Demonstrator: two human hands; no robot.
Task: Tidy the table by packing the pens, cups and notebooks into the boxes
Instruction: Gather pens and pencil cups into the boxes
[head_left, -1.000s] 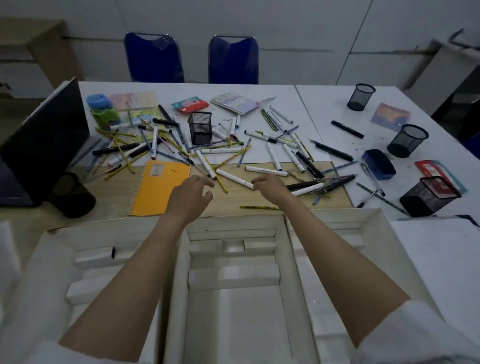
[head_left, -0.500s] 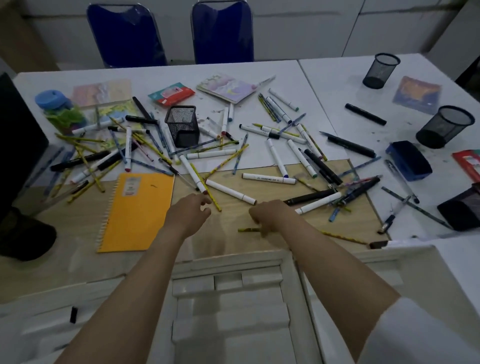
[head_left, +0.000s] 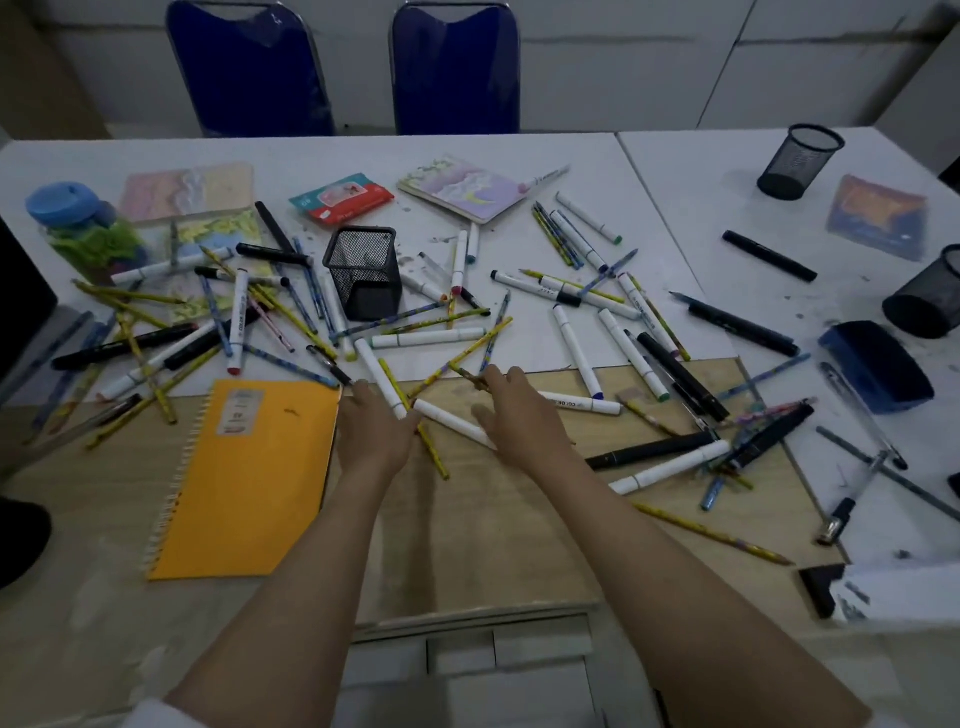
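Many pens, markers and pencils lie scattered across the table around a square black mesh cup (head_left: 363, 273). My left hand (head_left: 371, 434) lies flat beside an orange spiral notebook (head_left: 249, 478), its fingertips touching a white marker (head_left: 378, 371). My right hand (head_left: 519, 415) is spread over another white marker (head_left: 447, 418), fingertips on a yellow pencil (head_left: 467, 374). Neither hand grips anything. Small notebooks lie further back: a pastel one (head_left: 189, 192), a purple one (head_left: 462, 188) and a blue-orange one (head_left: 878, 215). Two round mesh cups (head_left: 800, 161) (head_left: 930, 299) stand at the right.
A white divided box (head_left: 467, 670) sits at the near edge below my arms. A blue-lidded jar (head_left: 78, 228) stands far left, a red card pack (head_left: 340, 198) at the back, a dark blue case (head_left: 875, 366) at the right. Two blue chairs (head_left: 454, 67) are behind the table.
Both hands have reached further forward into the pile of pens. My right hand has gone from curled to spread. The view has moved forward, so less of the box shows.
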